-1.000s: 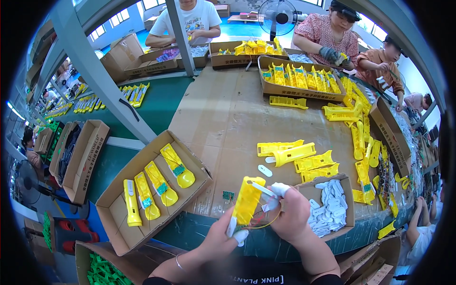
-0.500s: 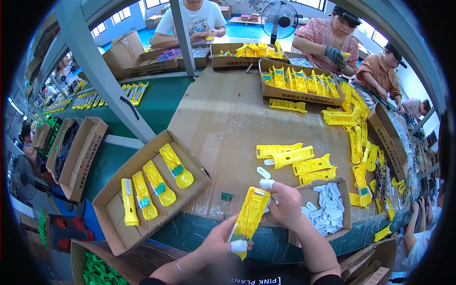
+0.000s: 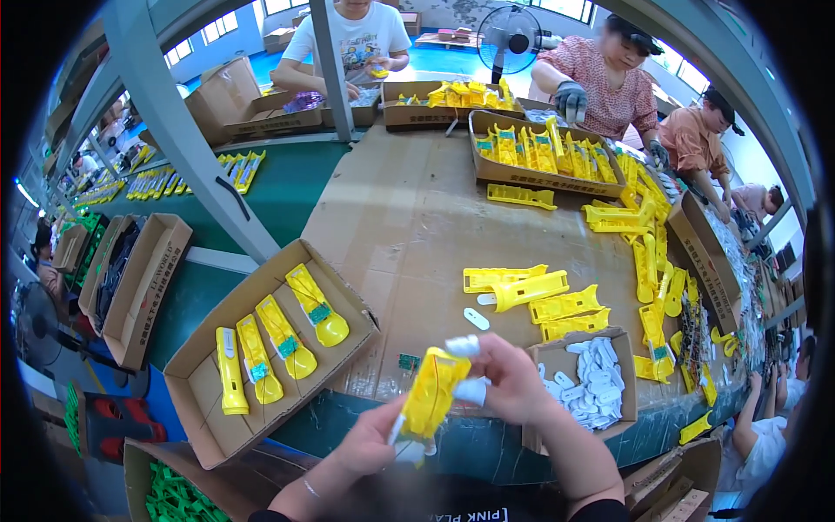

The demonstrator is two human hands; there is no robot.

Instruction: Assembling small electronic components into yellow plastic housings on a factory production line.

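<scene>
Head view: left hand grips shell; right hand at its far end, grip unclear. Shell could drop onto counter if left hold loosens.

With the held casing as clock centre, the left hand is at eight, the right hand between two and three. A circuit board lies on the table at eleven, a loose cover at one. Loose casings lie between one and two, a filled carton behind them. At three, a tray holds covers; near ten, a box holds four casings.
</scene>
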